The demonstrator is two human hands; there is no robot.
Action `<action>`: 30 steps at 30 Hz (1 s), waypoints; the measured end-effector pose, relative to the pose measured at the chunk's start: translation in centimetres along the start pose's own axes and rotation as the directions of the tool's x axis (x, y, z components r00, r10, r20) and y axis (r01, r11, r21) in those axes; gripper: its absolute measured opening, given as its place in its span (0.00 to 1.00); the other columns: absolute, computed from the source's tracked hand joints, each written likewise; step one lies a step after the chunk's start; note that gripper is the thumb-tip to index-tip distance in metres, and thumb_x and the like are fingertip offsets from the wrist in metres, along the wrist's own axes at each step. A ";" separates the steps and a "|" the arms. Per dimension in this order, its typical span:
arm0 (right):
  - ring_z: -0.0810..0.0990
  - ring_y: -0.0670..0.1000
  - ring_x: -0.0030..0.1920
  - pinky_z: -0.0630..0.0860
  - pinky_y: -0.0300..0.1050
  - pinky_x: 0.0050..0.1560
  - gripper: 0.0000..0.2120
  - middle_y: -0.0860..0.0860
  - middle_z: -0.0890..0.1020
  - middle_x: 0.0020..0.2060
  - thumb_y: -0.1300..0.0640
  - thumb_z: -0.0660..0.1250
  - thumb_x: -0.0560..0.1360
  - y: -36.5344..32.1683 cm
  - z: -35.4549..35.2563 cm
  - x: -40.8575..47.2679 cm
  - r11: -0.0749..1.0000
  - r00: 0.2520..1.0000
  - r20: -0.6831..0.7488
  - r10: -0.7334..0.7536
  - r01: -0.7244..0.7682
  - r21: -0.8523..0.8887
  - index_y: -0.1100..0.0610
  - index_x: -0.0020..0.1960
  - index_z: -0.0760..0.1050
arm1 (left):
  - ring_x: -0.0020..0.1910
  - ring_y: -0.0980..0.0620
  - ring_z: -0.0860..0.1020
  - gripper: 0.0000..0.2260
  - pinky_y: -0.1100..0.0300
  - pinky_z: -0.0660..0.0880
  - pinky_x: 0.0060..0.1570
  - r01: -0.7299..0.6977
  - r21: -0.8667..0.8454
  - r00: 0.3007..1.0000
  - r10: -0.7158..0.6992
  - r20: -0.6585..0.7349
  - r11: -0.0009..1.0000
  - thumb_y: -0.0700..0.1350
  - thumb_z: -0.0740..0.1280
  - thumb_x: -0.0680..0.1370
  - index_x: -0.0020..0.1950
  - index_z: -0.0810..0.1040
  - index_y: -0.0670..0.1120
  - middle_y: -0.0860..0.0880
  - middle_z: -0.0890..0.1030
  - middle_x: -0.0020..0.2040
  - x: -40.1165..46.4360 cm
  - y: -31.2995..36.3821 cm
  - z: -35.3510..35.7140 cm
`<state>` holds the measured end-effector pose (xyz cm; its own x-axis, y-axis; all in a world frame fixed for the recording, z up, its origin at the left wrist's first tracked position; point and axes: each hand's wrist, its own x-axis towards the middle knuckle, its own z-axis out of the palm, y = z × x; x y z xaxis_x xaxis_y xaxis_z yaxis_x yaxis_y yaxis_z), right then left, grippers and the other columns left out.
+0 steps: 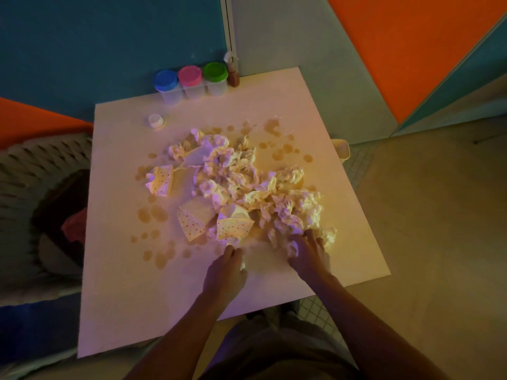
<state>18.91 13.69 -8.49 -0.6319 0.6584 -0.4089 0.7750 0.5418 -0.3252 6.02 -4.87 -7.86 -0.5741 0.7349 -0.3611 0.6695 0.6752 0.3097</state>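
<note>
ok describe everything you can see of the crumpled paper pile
The crumpled paper pile looks like soft white tissue, wadded and heaped across the white tabletop, amid brown spill spots. Dotted paper pieces lie along its left side. The right hand grips its near end; the left hand touches its near edge.

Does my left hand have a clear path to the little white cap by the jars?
Probably yes. The left hand is at the near edge of the tissues; the cap lies beyond their left side, with only flat dotted scraps and stains between. It would be a long stretch.
</note>
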 end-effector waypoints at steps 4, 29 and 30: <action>0.73 0.61 0.58 0.75 0.51 0.46 0.18 0.53 0.75 0.56 0.58 0.70 0.69 -0.3 0.1 -0.3 0.999 1.000 -0.014 0.014 -0.014 0.031 0.50 0.58 0.78 | 0.48 0.43 0.80 0.06 0.57 0.71 0.38 -0.138 -0.046 0.990 0.137 -0.027 0.989 0.43 0.67 0.77 0.53 0.75 0.47 0.50 0.74 0.59 1.2 1.9 -1.5; 0.77 0.60 0.60 0.78 0.51 0.51 0.32 0.52 0.65 0.71 0.60 0.67 0.70 6.3 -4.3 1.4 0.960 0.996 -0.031 0.083 -0.072 0.271 0.45 0.72 0.68 | 0.39 0.46 0.83 0.11 0.54 0.75 0.24 -0.224 0.269 0.972 0.234 -0.008 0.937 0.43 0.80 0.64 0.42 0.81 0.49 0.48 0.79 0.50 6.4 5.5 1.5; 0.77 0.60 0.61 0.78 0.51 0.52 0.32 0.52 0.65 0.71 0.60 0.67 0.71 6.4 -4.2 1.7 0.965 0.998 -0.010 0.068 -0.063 0.255 0.45 0.73 0.67 | 0.37 0.45 0.82 0.11 0.55 0.74 0.24 -0.212 0.231 0.975 0.222 -0.019 0.950 0.43 0.79 0.64 0.42 0.81 0.48 0.47 0.79 0.53 6.1 5.8 1.3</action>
<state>22.79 20.51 -7.67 -0.5778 0.6991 -0.4211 0.7896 0.3482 -0.5053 7.00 3.39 -9.40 -0.4199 0.8675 -0.2665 0.8662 0.4707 0.1674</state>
